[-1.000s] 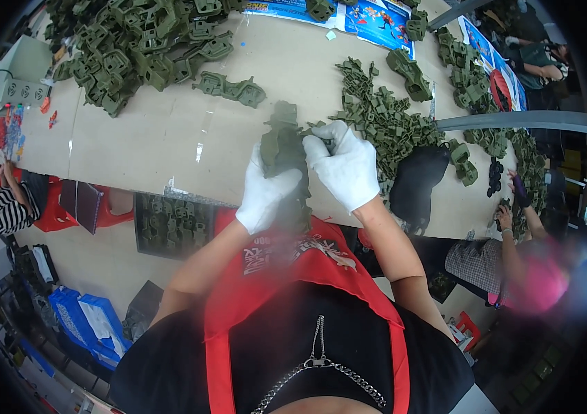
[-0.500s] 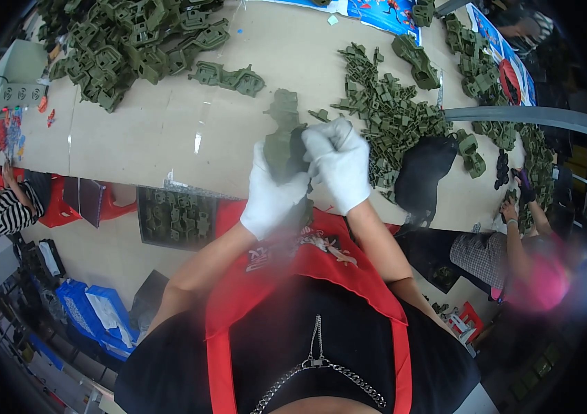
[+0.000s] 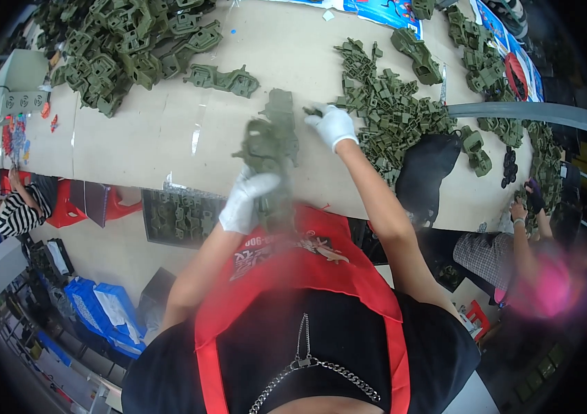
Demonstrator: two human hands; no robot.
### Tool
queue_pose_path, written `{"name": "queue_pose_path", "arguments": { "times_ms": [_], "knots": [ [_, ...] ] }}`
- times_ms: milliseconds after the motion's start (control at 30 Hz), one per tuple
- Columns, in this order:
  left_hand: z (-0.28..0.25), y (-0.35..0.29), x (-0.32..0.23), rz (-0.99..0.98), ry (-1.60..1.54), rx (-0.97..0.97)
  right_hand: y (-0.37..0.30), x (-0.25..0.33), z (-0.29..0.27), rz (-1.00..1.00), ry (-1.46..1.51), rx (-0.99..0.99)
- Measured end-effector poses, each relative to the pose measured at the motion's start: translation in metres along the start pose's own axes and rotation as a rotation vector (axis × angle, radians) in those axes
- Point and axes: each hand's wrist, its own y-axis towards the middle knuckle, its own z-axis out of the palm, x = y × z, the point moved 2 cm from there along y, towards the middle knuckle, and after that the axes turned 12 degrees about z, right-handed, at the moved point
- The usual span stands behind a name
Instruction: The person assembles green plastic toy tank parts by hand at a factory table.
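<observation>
My left hand, in a white glove, is closed around a dark green moulded plastic part with openings in it, smeared by motion. Behind it, a flatter green plastic piece shows on the table. My right hand, gloved too, reaches forward with its fingertips together on a small green plastic piece. That piece lies at the left edge of a heap of small green pieces. Beyond my left hand, a single green moulded part rests on the table.
A big pile of green moulded parts covers the far left of the table. To the right are a black cloth-like bundle and a grey curved bar. A co-worker sits at right, another person at left.
My right hand has left the held part and moved forward to the small piece. My left hand has shifted slightly left and nearer me, and the part it holds has turned.
</observation>
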Motion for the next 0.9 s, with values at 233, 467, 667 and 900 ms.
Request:
{"name": "queue_pose_path", "arguments": {
  "times_ms": [233, 467, 667, 900],
  "knots": [
    [0.007, -0.016, -0.012, 0.144, 0.052, -0.068, -0.176, 0.056, -0.062, 0.098, 0.356, 0.478],
    [0.011, -0.036, -0.016, 0.139, 0.162, -0.029, -0.213, 0.067, -0.045, -0.090, 0.059, 0.121],
    [0.009, -0.045, -0.022, 0.179, 0.339, 0.097, -0.227, 0.079, -0.032, -0.359, 0.015, -0.063],
    [0.003, -0.043, -0.018, 0.129, 0.171, -0.014, -0.204, 0.067, -0.009, -0.037, 0.330, 0.112]
  ]
}}
